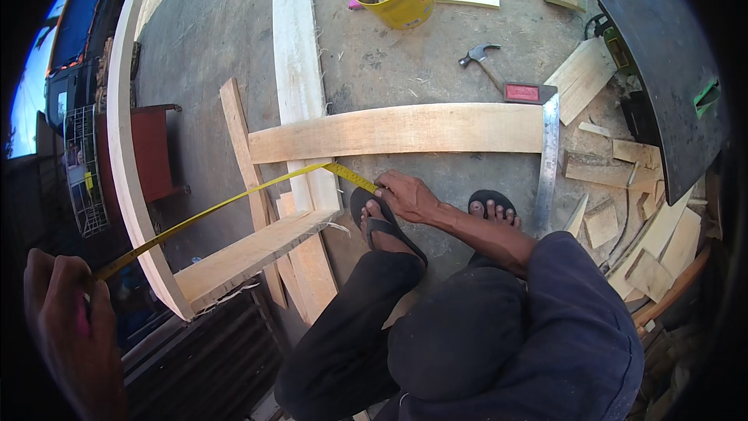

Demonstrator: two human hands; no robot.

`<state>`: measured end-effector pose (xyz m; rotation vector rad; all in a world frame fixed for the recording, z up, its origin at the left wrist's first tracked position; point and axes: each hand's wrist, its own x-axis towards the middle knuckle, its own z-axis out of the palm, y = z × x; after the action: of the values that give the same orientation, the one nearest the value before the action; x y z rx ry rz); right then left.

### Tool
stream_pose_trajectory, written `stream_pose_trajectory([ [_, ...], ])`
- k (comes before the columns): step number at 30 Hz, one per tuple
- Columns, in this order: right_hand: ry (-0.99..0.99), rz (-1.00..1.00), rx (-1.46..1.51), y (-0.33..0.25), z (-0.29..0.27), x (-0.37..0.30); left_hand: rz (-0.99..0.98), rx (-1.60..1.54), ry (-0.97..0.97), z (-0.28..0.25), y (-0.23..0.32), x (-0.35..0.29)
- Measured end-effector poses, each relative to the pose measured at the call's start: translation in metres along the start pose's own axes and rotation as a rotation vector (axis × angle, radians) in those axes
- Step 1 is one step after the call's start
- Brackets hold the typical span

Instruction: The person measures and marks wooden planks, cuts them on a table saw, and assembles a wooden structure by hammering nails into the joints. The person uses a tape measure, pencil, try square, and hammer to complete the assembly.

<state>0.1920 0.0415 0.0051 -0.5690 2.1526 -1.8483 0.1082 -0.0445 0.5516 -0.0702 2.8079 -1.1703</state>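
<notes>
Yellow measuring tape (pixel 234 199) stretches between the two hands, over the left part of the work area, its long axis slanting from lower left toward the middle. The right hand (pixel 409 196) pinches one end between thumb and fingertips, just beside the left sandal (pixel 382 226); from this grip the tape lies to the left. It first climbs a short way to a sharp bend beside the flat plank (pixel 405 131), then runs as a long, nearly straight leg down to the left hand (pixel 82 351). That hand is curled closed at the other end, around what may be the tape's case: a pink object (pixel 82 316) shows between the fingers, but the dark rim of the view leaves it uncertain. The right hand is much nearer the bend, and the short leg points down and right toward it, while the long leg points lower left, passing across the on-edge board (pixel 125 132) near its joined corner with the shorter board (pixel 249 261). The flat plank's own long axis runs left to right.
</notes>
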Motion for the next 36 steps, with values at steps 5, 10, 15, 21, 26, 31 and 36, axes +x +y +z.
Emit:
stream_pose_trajectory([
  [5,0.284,0.604,0.208,-0.023,-0.135,-0.087,0.267,-0.198,-0.033,0.027,0.035,0.126],
  [10,0.638,0.542,-0.251,-0.012,-0.199,-0.134,0.445,-0.336,-0.319,0.06,0.103,0.2],
  [15,0.882,0.657,-0.486,0.009,-0.192,-0.159,0.598,-0.388,-0.691,0.181,0.133,0.244],
  [21,1.062,0.852,-0.189,-0.027,-0.184,-0.214,0.747,-0.622,-0.919,0.299,0.171,0.233],
  [26,1.214,1.156,-0.258,-0.095,-0.153,-0.329,0.816,-0.905,-0.96,0.302,0.195,0.217],
  [31,1.076,1.059,-1.144,-0.115,-0.148,-0.376,0.851,-0.744,-0.915,0.283,0.207,0.224],
  [36,1.124,0.62,0.372,-0.082,-0.227,-0.219,0.85,-0.717,-1.013,0.304,0.244,0.218],
])
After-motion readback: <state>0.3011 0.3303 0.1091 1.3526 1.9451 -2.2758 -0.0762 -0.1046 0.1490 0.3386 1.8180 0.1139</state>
